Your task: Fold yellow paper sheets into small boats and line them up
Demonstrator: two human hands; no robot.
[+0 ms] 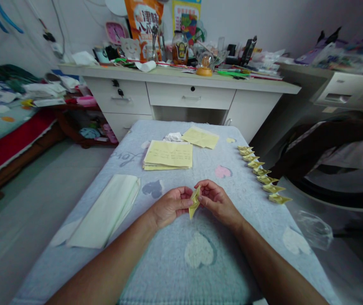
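Between my two hands is a small folded yellow paper boat [194, 202], held just above the cloth-covered table. My left hand [172, 206] pinches its left side between thumb and fingers. On the other side, my right hand [216, 201] grips the boat's right edge with thumb and curled fingers. A row of several similar paper boats [265, 172] runs along the table's right edge. Beyond my hands lies a stack of yellow paper sheets [169, 155] with faint writing on top. More loose yellow sheets [201, 137] rest farther back, beside crumpled white paper [173, 137].
A folded pale paper stack [105, 212] lies on the table's left. Clear plastic wrap [315, 228] is at the right edge. Behind stands a white desk [191, 91] crowded with a jar [180, 48], an orange bag and other items. A washing machine [346, 97] stands at right.
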